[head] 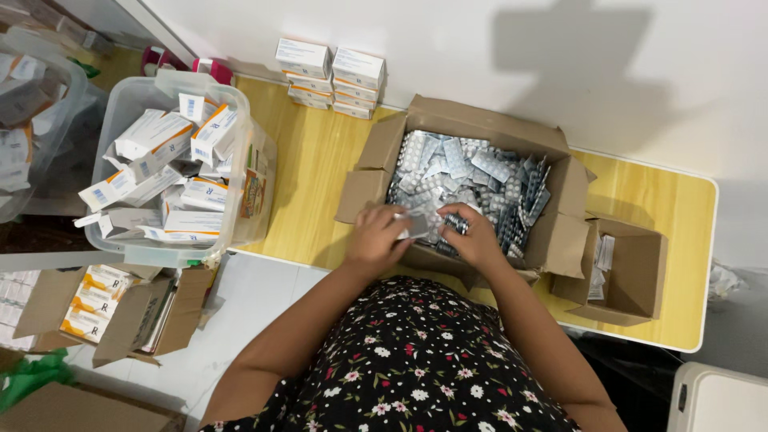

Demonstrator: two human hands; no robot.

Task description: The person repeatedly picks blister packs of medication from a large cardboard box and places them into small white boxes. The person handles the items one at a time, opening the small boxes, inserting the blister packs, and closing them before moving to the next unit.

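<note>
Left hand (374, 238) and right hand (474, 236), fingers clamped on silver foil blister strips (436, 224), reach into the open brown cardboard box (560, 192) on the yellow wooden table (312, 160) by a white wall (448, 32).

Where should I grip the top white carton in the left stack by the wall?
Grip the top white carton across its two long sides, coming straight down from above. It lies flat on its stack, its top face bare, and the neighbouring stack crowds one end.
</note>
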